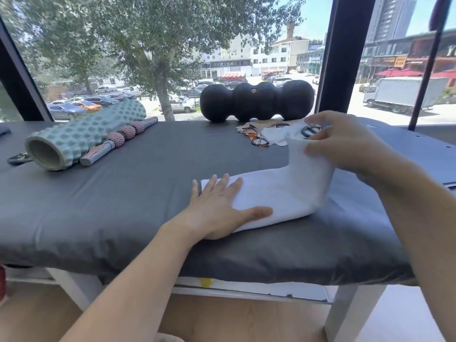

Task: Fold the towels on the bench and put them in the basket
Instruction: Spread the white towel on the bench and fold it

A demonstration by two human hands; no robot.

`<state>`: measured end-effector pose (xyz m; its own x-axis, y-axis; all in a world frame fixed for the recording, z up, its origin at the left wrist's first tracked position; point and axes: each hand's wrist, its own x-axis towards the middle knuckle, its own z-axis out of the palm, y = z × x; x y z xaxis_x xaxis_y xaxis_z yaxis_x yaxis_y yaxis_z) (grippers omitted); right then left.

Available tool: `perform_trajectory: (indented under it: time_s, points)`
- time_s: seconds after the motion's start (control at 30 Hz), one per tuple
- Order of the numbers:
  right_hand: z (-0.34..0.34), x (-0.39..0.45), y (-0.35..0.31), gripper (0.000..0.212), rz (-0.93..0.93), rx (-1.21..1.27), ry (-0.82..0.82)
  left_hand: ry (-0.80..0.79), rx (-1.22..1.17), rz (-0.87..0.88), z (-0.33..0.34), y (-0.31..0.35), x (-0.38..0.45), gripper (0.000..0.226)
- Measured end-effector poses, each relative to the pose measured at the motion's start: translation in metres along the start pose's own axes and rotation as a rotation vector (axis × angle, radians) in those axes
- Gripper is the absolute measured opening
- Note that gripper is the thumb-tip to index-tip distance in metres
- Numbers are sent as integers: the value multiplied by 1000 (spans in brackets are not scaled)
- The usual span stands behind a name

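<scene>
A: Where does the white towel [278, 193] lie?

B: It lies on the grey padded bench [123, 193], near the front edge. Its left part rests flat on the cover; its right end is raised clear of the bench.

A: State of the left hand [219, 208]?

B: Fingers straight and spread, palm pressed flat on the left end of the towel, thumb extended along its near edge.

A: And the right hand [343, 141]?

B: Its fingers and thumb pinch the raised right end of the towel, holding that end above the bench.

A: Any container in view?

B: No basket shows in this view.

A: Other items on the bench?

B: A teal foam roller [84, 139] lies at the left, with a massage stick [121, 139] just beside it. A black peanut-shaped roller [256, 101] stands along the window edge. Eyeglasses [256, 137] lie on a small cloth [274, 137] behind the towel.
</scene>
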<state>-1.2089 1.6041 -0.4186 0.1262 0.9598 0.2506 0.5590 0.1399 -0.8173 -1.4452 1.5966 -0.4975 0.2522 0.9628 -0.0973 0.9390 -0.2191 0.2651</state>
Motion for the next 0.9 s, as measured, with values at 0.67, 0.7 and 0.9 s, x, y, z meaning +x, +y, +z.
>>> perform_trajectory:
  time_s: [0.67, 0.7, 0.9]
  points:
    - [127, -90, -36, 53, -556, -291, -226, 438, -927, -134, -20, -45, 15, 15]
    - [125, -89, -36, 44, -548, -280, -206, 438, -919, -127, -20, -45, 16, 15]
    - [101, -69, -28, 35, -469, -602, -171, 475, -899, -115, -18, -42, 23, 24]
